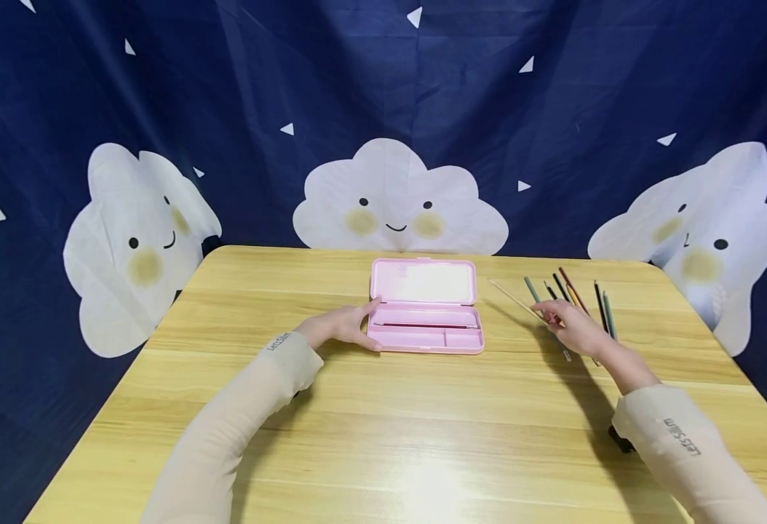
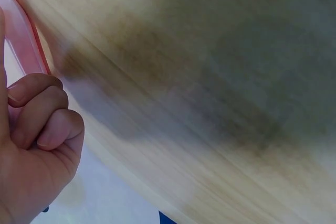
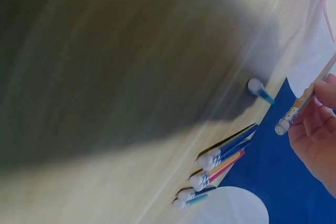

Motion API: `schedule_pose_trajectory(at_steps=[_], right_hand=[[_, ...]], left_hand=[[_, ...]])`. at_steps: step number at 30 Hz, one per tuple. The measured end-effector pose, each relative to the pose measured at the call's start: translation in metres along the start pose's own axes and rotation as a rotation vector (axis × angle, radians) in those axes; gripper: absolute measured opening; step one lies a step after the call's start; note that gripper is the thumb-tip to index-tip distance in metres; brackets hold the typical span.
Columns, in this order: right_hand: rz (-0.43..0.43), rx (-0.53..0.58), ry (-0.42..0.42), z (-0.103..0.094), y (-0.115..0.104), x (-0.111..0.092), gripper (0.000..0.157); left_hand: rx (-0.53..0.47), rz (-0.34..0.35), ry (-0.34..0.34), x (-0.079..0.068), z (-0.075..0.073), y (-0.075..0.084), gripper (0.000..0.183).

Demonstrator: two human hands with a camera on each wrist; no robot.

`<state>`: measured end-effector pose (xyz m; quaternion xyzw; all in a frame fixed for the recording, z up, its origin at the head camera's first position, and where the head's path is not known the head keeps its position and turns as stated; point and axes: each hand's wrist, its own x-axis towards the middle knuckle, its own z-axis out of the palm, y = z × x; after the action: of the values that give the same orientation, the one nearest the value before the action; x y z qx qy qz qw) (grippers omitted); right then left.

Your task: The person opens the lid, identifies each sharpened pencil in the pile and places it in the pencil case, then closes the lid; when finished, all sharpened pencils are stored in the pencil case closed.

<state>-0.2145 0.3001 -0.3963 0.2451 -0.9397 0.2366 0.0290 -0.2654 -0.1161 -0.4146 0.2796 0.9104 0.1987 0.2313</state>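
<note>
A pink pencil case (image 1: 426,340) lies on the table with its lid raised. A dark red pencil (image 1: 426,326) rests lengthwise inside it. My left hand (image 1: 344,325) holds the case at its left end, thumb near the front corner and index finger near the hinge. In the left wrist view, the other fingers (image 2: 44,111) are curled in. My right hand (image 1: 576,329) pinches a pale yellow pencil (image 1: 514,300) near its eraser end, the shaft slanting toward the case. The white eraser (image 3: 282,126) shows in the right wrist view. Below that hand, several pencils (image 1: 609,316) lie on the table.
The wooden table (image 1: 383,415) has rounded far corners. Behind it hangs a dark blue cloth (image 1: 252,94) with smiling white clouds (image 1: 399,193). In the right wrist view, the loose pencils' eraser ends (image 3: 200,181) lie close together, one green-blue pencil (image 3: 260,90) apart.
</note>
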Motion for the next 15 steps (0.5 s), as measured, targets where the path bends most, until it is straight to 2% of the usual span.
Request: schedule_pose_trajectory(at_steps=[15], right_hand=[[-0.102,0.037,-0.007,0.023,-0.018,0.026,0.030]], left_hand=[[0.002,0.008,0.002,0.001,0.001,-0.001,0.107]])
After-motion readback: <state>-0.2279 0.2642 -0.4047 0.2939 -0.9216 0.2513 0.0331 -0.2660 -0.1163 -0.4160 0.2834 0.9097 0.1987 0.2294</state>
